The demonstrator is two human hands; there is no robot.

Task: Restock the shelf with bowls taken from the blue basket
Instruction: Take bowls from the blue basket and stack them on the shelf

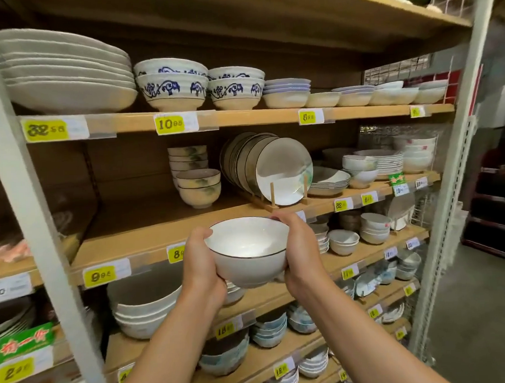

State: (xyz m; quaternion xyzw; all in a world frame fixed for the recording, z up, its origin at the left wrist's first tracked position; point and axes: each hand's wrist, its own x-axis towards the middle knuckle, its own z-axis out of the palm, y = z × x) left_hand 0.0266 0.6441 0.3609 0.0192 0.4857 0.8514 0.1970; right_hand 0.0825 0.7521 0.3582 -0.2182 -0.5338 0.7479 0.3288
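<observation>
I hold a white bowl with a thin dark rim in both hands, upright, in front of the middle wooden shelf. My left hand cups its left side and my right hand cups its right side. The bowl hovers just in front of the shelf's front edge, level with the yellow price tags. On that shelf, farther back, stand stacks of similar cream bowls with a green pattern. The blue basket is out of view.
Dark-rimmed plates stand on edge in a wooden rack right of the bowl stacks. Bare board lies on the shelf's left part. A white upright post stands at left. Shelves above and below carry plates and bowls. An aisle floor is at right.
</observation>
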